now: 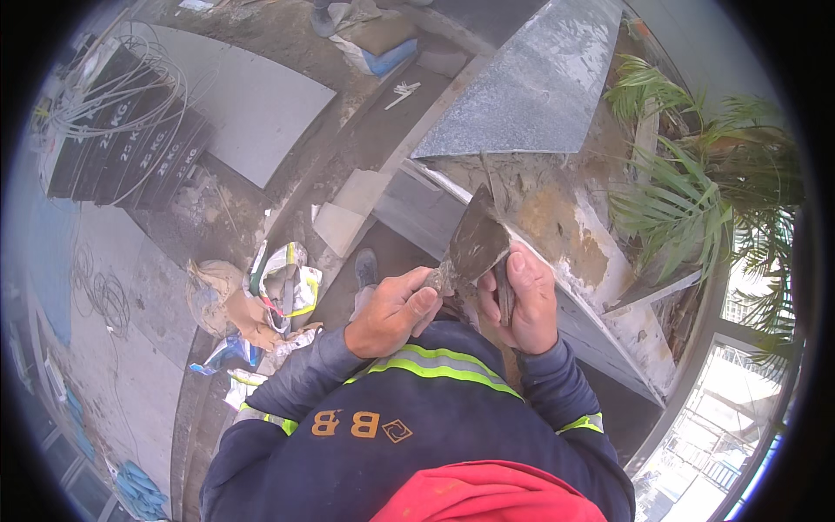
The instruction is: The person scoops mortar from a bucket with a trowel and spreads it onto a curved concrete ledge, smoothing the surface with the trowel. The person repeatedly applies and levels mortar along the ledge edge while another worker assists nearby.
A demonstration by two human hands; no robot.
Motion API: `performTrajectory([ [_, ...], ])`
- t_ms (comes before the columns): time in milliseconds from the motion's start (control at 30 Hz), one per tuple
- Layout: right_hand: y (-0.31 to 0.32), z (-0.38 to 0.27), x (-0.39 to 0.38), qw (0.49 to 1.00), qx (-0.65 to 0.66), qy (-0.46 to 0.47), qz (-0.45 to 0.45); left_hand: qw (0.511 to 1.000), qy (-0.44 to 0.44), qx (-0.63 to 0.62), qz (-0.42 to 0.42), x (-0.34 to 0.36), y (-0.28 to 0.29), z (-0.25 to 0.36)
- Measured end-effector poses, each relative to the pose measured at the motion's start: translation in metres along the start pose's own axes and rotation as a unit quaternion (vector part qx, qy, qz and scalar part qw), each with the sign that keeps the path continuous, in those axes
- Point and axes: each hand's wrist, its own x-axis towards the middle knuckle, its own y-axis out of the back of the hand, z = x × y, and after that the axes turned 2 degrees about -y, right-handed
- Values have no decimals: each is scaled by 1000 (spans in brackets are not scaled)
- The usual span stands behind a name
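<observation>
In front of my chest, my left hand [390, 315] is closed round the dirty handle of a trowel [477, 233]. Its pointed, mortar-smeared blade is tilted up and away from me. My right hand [531, 300] pinches a thin, flat, grey piece [504, 294] held upright by the blade's right edge. Whether that piece is a scraper or something else I cannot make out. Just beyond both hands runs the white edge of a low ledge [544, 254], with wet-looking mortar [522, 187] spread on top.
A large grey stone slab [526, 83] lies on the ledge's far part. Palm fronds [674, 200] hang at the right, near a window. Torn bags [291, 283] lie at the left. Farther off are stacked dark boxes [122, 130] with loose cable and a pale flat board [243, 96].
</observation>
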Motion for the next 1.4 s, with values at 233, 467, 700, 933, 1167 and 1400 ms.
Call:
performTrajectory([
  [233,65,-5,-76,992,-118,0,-33,1000,7,20,-7,1,-64,-17],
  [467,148,-12,-162,994,58,91,-19,995,-13,-61,80,-7,-134,-70],
  [700,193,2,-215,986,148,64,-40,999,45,-6,21,-30,-222,-109],
  [933,200,51,-242,923,312,20,-223,993,79,-20,-91,-41,-263,-119],
  [1167,218,25,-267,927,299,-53,-218,992,95,-8,-82,-50,-246,-123],
  [1400,221,36,-278,956,184,-67,-219,976,0,209,54,-55,-228,-134],
])
